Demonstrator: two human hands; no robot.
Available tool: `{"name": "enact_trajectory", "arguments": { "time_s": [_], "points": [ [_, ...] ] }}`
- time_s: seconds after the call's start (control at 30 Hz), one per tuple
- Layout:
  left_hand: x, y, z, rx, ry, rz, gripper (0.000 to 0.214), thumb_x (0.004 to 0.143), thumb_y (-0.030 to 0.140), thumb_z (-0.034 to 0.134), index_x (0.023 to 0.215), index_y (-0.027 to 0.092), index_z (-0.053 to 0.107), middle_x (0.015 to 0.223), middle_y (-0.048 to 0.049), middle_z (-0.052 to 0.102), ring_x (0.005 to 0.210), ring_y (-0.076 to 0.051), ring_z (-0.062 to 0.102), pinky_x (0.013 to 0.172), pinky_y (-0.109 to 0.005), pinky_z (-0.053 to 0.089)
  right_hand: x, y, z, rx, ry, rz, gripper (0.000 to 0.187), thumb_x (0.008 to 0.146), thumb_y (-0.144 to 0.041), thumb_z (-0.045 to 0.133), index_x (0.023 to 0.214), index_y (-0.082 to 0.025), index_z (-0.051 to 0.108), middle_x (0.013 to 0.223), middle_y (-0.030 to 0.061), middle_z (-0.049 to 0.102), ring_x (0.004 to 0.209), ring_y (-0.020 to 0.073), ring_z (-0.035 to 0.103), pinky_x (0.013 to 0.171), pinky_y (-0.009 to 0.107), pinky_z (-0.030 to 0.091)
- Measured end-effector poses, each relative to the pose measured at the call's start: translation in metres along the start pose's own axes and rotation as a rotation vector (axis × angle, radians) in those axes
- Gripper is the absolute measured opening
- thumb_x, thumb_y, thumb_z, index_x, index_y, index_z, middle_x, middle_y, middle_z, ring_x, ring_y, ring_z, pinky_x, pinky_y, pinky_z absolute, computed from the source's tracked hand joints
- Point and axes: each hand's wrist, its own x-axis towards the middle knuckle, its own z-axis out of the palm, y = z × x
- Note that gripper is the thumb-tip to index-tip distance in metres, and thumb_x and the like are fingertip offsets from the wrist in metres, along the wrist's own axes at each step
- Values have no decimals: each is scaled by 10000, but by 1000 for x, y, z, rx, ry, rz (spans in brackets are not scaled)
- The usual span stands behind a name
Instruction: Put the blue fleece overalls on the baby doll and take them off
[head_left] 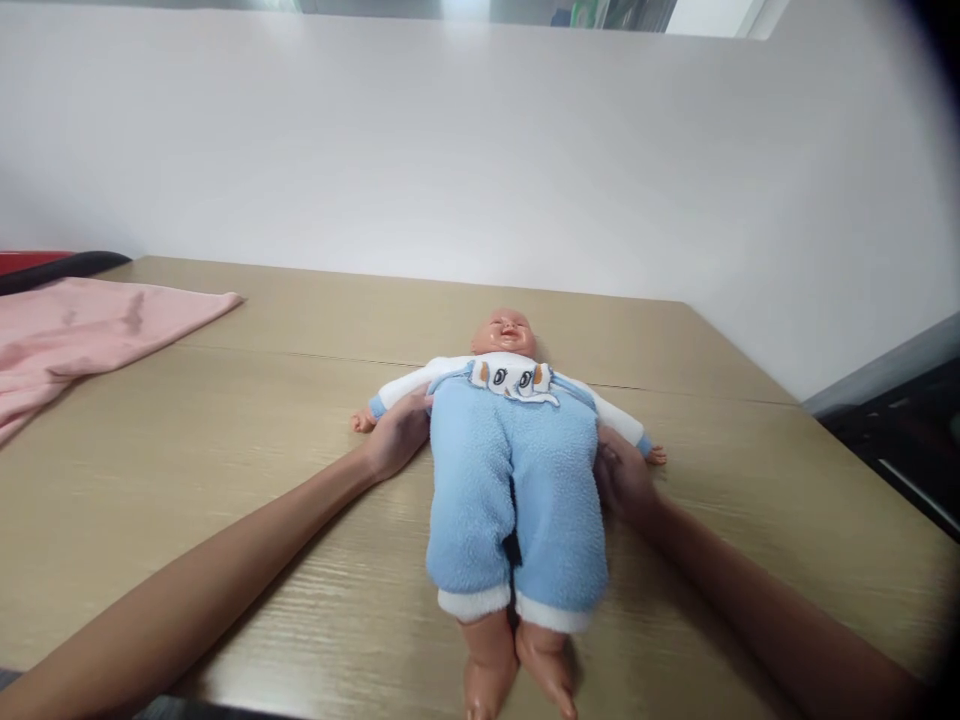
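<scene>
A baby doll (507,335) lies on its back on the wooden table (225,450), head away from me, bare feet toward me. It wears a fluffy light-blue and white romper (514,480) with an elephant patch on the chest. My left hand (399,432) grips the romper's left side at the doll's waist, fingers curled under the fabric. My right hand (622,478) holds the romper's right side at the same height, fingers closed on the cloth.
A pink cloth (82,330) lies spread on the table's far left, beside a red and black object (45,265) at the edge. A white wall rises behind the table. Dark furniture (900,430) stands past the right edge.
</scene>
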Motion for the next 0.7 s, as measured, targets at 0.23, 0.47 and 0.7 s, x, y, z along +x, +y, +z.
{"name": "enact_trajectory", "arguments": {
  "time_s": [0.23,0.47,0.7],
  "points": [
    [-1,-1,-6,171,53,83,218,1013,418,757,1100,220,734,1098,-49,732,1108,-254,649,1035,-372,471,4,0,0,225,-23,-17,156,803,-379,688,933,-294,679,917,11,726,1041,309,708,1020,465,582],
    [-4,2,-1,481,132,175,346,992,549,776,984,217,677,956,2,605,925,-196,535,890,-313,439,12,-6,1,264,23,0,166,947,-464,654,969,-299,646,969,27,732,1049,306,693,979,455,574],
    [-4,4,4,616,183,251,403,1032,612,695,991,213,657,938,3,581,898,-191,504,842,-297,416,27,-7,-6,-72,33,20,345,882,-577,826,984,-277,690,898,-26,674,895,220,616,866,330,508]
  ]
}}
